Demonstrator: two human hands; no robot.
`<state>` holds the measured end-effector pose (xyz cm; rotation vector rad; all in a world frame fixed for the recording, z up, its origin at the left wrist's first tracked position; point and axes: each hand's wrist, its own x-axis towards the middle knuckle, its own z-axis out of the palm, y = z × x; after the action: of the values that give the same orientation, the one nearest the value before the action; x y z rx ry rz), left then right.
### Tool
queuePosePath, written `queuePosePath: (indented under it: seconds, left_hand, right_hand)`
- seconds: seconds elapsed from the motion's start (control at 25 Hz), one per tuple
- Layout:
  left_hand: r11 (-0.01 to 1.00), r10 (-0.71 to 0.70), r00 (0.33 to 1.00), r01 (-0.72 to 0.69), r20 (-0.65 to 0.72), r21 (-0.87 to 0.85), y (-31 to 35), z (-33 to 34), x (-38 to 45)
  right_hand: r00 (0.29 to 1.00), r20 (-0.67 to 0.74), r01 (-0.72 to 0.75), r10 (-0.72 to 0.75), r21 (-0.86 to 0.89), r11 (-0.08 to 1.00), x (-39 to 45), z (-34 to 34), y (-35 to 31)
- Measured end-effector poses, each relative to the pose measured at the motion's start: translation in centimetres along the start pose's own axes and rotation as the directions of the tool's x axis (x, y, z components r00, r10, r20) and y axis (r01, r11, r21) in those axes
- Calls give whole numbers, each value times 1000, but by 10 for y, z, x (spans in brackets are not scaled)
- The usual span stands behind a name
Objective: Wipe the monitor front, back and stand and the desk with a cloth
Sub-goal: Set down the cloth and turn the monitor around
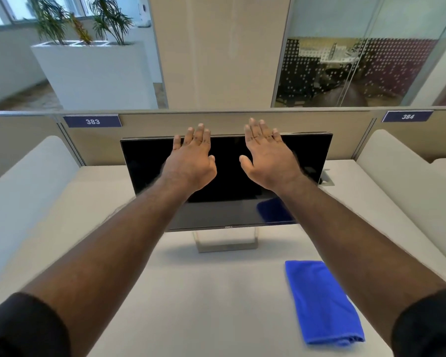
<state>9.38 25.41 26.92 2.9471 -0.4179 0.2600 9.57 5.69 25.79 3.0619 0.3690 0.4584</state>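
Note:
A black monitor (144, 161) with a dark screen stands on a silver stand (227, 244) at the middle of the white desk (204, 300). My left hand (191, 158) and my right hand (265, 155) are stretched out flat, palms down, fingers straight, in front of the screen's upper half, with the fingertips at its top edge. Neither hand holds anything. A folded blue cloth (322, 302) lies on the desk at the near right, under my right forearm, and is mirrored in the screen.
Beige partition panels with number plates 383 (92, 121) and 384 (407, 116) stand behind the desk. White side dividers (29, 173) flank it left and right. A cable port (327, 180) sits behind the monitor's right edge. A white planter (93, 73) is beyond.

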Motion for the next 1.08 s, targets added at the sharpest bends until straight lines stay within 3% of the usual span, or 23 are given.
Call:
queuePosePath:
  seconds: [0.32,0.72,0.88,1.08]
  left_hand:
    - [999,-19,996,16,91,31,2,7,13]
    - [998,-22,984,11,174,64,-10,5,28]
    - [999,-35,970,39,239,-15,-19,0,42]
    - [988,-4,958,48,288,-144,-20,-6,58]
  right_hand:
    - [997,-73,25,-21,50,998,0,0,-2]
    - [982,-162,-63,94,183,981,14,-16,-13]
    - [984,-89,-133,153,202,970,18,-35,-24]
    - [948,162,-309,274,253,917,24,-76,-39]
